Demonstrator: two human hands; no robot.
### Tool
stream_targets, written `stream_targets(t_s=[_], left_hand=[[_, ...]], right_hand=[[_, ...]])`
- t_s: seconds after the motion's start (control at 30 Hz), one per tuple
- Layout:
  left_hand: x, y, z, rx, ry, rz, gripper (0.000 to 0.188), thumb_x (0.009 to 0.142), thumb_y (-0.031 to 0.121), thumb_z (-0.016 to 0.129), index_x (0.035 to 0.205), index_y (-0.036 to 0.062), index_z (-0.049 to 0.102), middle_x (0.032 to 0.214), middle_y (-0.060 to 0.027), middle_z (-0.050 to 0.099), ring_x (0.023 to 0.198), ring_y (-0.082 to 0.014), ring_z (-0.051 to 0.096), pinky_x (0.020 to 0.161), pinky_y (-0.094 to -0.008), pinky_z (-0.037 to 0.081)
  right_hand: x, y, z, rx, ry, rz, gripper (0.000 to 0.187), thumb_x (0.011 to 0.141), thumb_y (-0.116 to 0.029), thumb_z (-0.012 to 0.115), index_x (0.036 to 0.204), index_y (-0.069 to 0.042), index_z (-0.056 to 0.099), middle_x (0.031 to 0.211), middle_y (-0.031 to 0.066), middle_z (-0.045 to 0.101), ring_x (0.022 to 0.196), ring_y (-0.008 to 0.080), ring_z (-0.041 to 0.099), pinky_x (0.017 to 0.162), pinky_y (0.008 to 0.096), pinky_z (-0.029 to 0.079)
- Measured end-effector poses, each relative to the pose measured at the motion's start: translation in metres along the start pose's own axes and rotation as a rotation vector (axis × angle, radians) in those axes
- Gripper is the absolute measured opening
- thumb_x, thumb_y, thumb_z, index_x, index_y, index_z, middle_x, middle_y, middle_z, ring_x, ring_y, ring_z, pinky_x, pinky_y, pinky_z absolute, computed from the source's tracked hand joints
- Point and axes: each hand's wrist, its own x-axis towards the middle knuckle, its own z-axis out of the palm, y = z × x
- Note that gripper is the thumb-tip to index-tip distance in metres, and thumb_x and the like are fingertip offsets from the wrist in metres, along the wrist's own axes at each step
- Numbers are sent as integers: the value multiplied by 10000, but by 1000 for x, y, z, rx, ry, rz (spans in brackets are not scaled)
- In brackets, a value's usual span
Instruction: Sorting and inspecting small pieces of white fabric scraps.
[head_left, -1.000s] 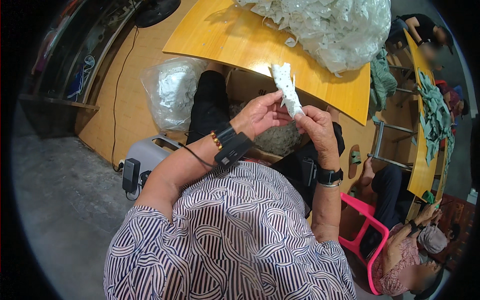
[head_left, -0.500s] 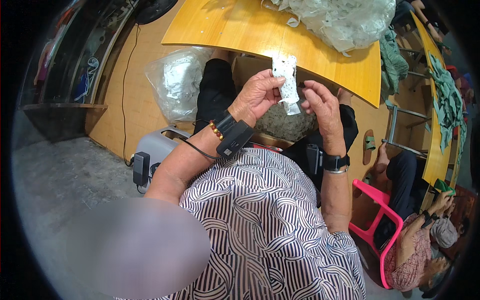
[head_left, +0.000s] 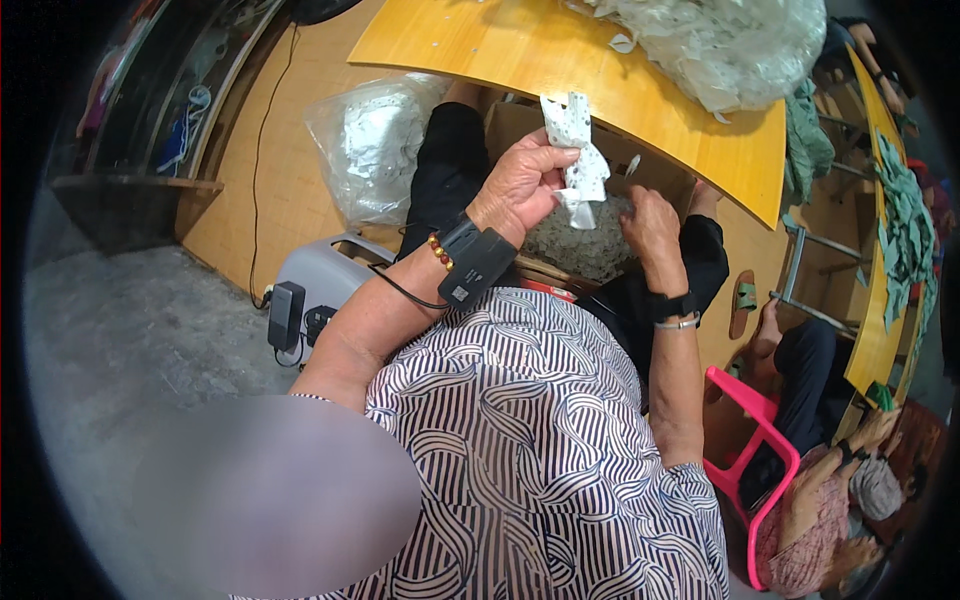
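Between the thumb and fingers of my left hand is a white strip with dark spots or holes, upright, its lower end ragged. My right hand is to the right of the strip and apart from it, with its fingers loosely bent and partly blurred. A small white scrap shows in the air just above those fingers. Below both hands, between my knees, a box holds a heap of pale scraps.
Ahead, a yellow wooden table carries a big clear bag of white scraps. Another clear bag lies on the floor at left, near a grey plastic stool. At right are a pink chair, green cloth and a seated co-worker.
My right hand has moved down, away from the strip, and a small scrap now shows above it. My left hand still holds the strip, slightly turned. The view has shifted a little.
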Motion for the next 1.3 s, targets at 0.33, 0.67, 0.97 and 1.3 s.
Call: stream_targets(t_s=[0.33, 0.67, 0.97, 1.3], left_hand=[[-4, -3, -25, -143, 173, 209, 278, 746, -73, 537, 1017, -32, 488, 929, -138, 568, 875, -270, 574, 809, -435, 466], [-1, -6, -15, -232, 375, 218, 197, 718, -48, 528, 903, 12, 496, 800, -118, 569, 715, -273, 593, 613, -440, 494], [4, 17, -16, -341, 351, 438, 215, 681, -31, 524, 893, -10, 494, 750, -147, 571, 668, -290, 595, 554, -473, 498], [-14, -11, 3, -131, 468, 322, 199, 581, -50, 562, 780, -46, 549, 677, -142, 566, 620, -242, 575, 546, -365, 454]], right_hand=[[-4, -84, -41, 401, 189, -251, 273, 676, -93, 667, 925, -49, 562, 706, 101, 515, 636, 227, 535, 570, 299, 434], [1, -81, -24, 257, 192, -458, 44, 804, -39, 571, 847, -40, 561, 737, 60, 523, 656, 176, 510, 603, 261, 379], [-17, -22, 9, 145, -385, -245, 193, 769, -1, 566, 959, -5, 533, 776, 77, 542, 698, 151, 495, 659, 263, 416], [26, -73, -34, 1077, -178, 256, 413, 876, -309, 491, 1147, 3, 483, 1002, 52, 553, 851, 97, 512, 708, 222, 393]])
